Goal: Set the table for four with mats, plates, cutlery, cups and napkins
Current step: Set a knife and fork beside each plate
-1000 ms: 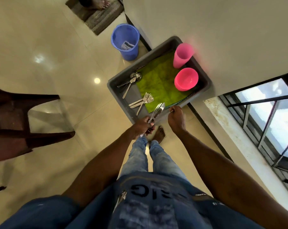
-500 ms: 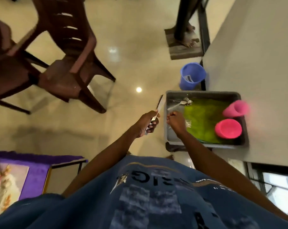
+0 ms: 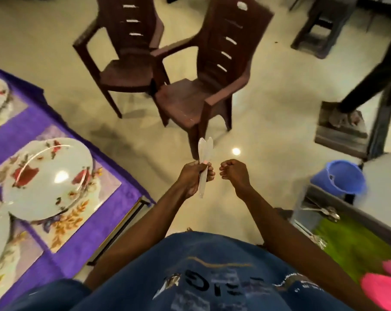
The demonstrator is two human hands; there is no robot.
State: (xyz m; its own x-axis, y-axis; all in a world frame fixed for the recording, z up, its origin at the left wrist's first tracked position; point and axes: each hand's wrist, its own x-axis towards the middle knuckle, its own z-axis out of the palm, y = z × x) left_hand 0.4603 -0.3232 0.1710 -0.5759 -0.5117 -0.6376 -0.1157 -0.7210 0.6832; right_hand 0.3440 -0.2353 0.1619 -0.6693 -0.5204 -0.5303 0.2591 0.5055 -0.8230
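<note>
Counter [image 3: 125, 194] with purple cloth fills the left of the frame; floral mats [image 3: 78, 212] lie on it, each carrying a white floral plate [image 3: 46, 178], the nearest full plate at left centre, others cut off by the left edge. Two dark brown plastic chairs [image 3: 190, 95] stand side by side on the cream floor [image 3: 268, 122] at upper centre. Grey tub [image 3: 302, 205] sits at lower right, partly out of frame, holding a green mat [image 3: 356, 245], some cutlery [image 3: 329, 212] along its near wall, and pink cups [image 3: 383, 290] at the lower right corner. Blue bucket [image 3: 340, 178] stands on the floor just beyond the tub, right of centre. Left hand [image 3: 194, 178] at frame centre grips a bundle of knives [image 3: 204, 158], fingers [image 3: 210, 173] curled round the handles, blades pointing toward the top of the frame; motion blur prevents an exact count. Right hand [image 3: 235, 173] is just beside it, apart, fingers curled into a loose fist, holding nothing visible. Both hands are over bare floor, between counter and tub.
</note>
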